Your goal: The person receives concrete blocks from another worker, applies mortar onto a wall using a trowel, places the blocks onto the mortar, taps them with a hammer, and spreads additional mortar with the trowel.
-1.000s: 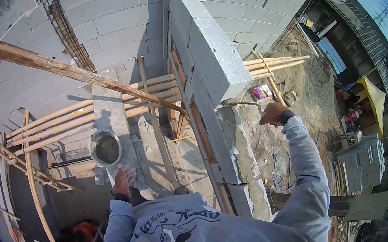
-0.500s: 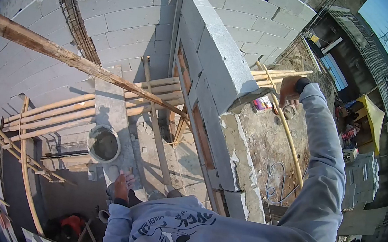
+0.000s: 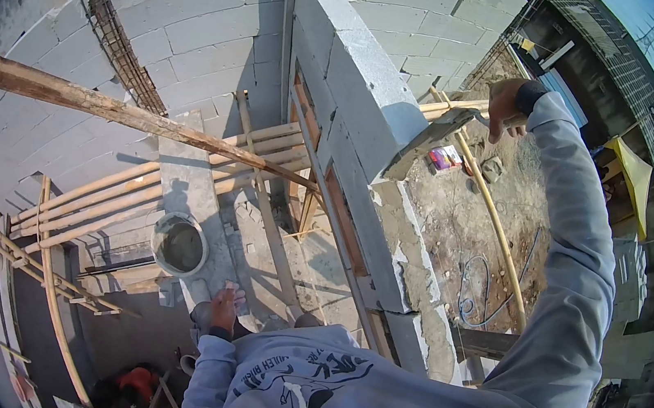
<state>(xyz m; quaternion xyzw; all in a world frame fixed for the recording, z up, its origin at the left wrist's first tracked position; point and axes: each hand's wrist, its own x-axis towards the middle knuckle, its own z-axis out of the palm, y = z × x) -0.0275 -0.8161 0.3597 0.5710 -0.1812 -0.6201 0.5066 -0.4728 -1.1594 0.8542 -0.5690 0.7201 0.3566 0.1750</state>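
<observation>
R hand [image 3: 510, 108]: fingers curled round the handle of the trowel [image 3: 446, 126], its thin grey blade at the end of the top block [image 3: 367, 85], pale, flat-sided & sharp-edged. Lower down, rough, lumpy mortar [image 3: 411, 244] runs along the wall top. L hand [image 3: 225, 309] looks loosely spread, tho small & blurry, near the round bucket [image 3: 205, 252] w/ thick grey mix [image 3: 181, 247]. Bucket's on a long flat plank [image 3: 182, 156] across round, pale poles [image 3: 122, 194]. Rough timber beam [image 3: 108, 111] slants above.
</observation>
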